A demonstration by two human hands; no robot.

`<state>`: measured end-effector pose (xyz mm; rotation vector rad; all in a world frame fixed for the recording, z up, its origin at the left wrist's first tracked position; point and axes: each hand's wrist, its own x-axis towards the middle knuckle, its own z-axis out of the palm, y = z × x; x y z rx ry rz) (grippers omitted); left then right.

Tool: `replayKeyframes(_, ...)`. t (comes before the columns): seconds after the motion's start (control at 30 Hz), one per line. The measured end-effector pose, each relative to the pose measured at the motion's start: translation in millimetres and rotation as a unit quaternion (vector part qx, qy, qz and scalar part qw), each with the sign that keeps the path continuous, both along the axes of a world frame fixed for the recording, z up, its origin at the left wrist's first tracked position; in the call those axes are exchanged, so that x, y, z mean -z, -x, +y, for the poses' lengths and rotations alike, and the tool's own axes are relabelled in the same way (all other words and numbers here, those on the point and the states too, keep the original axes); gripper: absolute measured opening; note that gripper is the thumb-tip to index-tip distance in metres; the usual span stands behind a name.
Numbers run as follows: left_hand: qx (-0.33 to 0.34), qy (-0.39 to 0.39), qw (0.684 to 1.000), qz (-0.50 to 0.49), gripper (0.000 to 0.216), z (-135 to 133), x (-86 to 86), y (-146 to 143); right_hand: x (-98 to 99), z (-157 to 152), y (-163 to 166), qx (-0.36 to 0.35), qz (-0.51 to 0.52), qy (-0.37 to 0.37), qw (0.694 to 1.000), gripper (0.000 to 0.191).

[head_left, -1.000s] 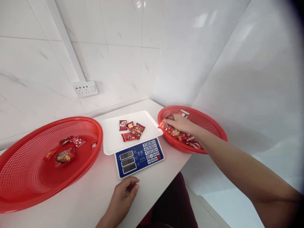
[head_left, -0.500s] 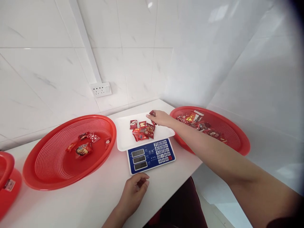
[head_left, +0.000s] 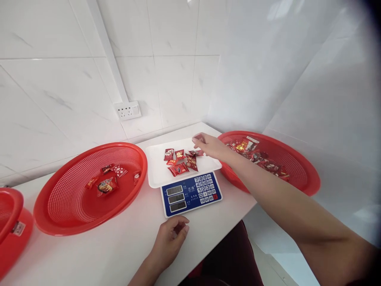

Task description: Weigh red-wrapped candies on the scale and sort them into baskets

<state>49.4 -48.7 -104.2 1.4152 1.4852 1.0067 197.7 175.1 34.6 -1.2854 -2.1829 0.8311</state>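
Head view: the right hand is held over the far right part of the white scale tray, its fingers spread loosely and gripping nothing, with a red candy lying on the tray just under the fingertips. More wrapped candies are clustered at the tray's middle, while bare tray is seen on its left half and along its near edge. The blue scale is set at the table centre, close to the near edge. The left hand is rested on the table just in front of the scale, fingers curled in and holding nothing. A right basket of candies is placed beyond the right arm, overhanging the table's right edge, its rim near the tray. A left basket with a few candies is seen just beside the tray's left edge. A further red basket is cut off at the left border. Open table is left between the left basket and the near edge.
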Motion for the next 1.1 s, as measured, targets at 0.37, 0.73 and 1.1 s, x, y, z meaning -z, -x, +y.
replayKeyframes(0.37,0.048,-0.012,0.999,-0.003,0.025,-4.2,-3.2,-5.1,82.4,-132.3,-60.3,-0.124,0.080,0.223,0.964,0.027)
replayKeyframes(0.73,0.123,-0.033,0.992,0.003,0.013,-5.7,-7.8,-11.2,117.7,-180.3,-36.0,-0.195,0.025,0.348,0.917,0.013)
replayKeyframes(1.1,0.065,0.055,0.991,-0.103,0.020,-4.6,-9.3,-7.7,109.3,-174.0,-43.5,-0.174,0.022,0.261,0.949,0.026)
